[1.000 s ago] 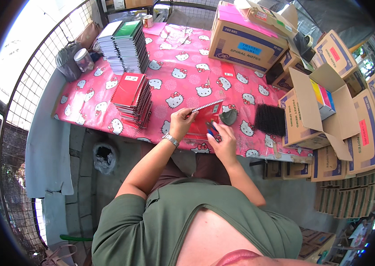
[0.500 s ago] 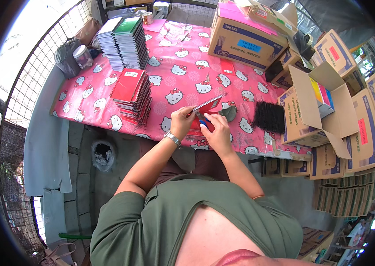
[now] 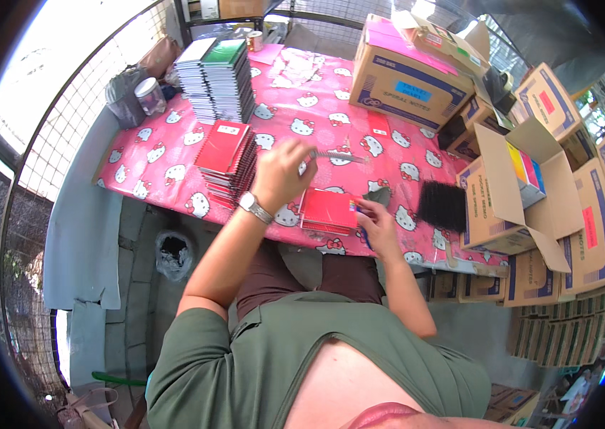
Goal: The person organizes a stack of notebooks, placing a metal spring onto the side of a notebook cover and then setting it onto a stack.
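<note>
My left hand is raised over the pink table, its fingers closed on one end of a spiral notebook seen nearly edge-on. Closer to me, my right hand is closed round a small blue-handled tool, pliers-like, its jaws mostly hidden. That hand is at the right edge of a low pile of red spiral notebooks. To the left of my left hand rises a taller stack of red spiral notebooks.
White and green notebook stacks stand at the far left. Black spiral wires lie beside an open carton on the right. A large carton sits at the back. A lined bin is on the floor.
My left hand has moved up and left with the notebook, away from my right hand. My right hand has drawn right and nearer me with the blue-handled tool, uncovering the low red pile.
</note>
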Demonstrator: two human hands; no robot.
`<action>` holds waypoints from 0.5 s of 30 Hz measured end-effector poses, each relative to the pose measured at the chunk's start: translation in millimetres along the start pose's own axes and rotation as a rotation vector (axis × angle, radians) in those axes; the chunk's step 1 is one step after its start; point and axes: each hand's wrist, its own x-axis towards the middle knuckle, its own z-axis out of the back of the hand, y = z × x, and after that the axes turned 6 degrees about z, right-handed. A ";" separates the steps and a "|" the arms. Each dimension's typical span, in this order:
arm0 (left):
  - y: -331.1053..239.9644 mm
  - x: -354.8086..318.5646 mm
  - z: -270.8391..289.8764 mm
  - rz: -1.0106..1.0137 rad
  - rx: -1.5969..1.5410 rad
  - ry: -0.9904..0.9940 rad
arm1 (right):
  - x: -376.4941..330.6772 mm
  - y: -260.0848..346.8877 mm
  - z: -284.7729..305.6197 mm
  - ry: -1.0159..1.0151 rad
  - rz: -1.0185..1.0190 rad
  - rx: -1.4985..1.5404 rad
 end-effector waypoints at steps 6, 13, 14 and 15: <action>56.6 92.5 78.8 -0.051 0.571 0.275 | -26.9 -104.6 64.5 -0.005 -0.008 -0.683; 130.4 50.9 31.1 0.105 0.564 0.357 | 51.1 -139.7 120.6 -0.352 0.045 -0.933; 111.3 51.2 23.1 0.055 0.551 0.290 | 55.9 -144.7 131.3 -0.364 0.024 -1.038; 88.6 51.6 11.3 0.004 0.535 0.222 | 59.3 -149.6 140.7 -0.377 0.000 -1.144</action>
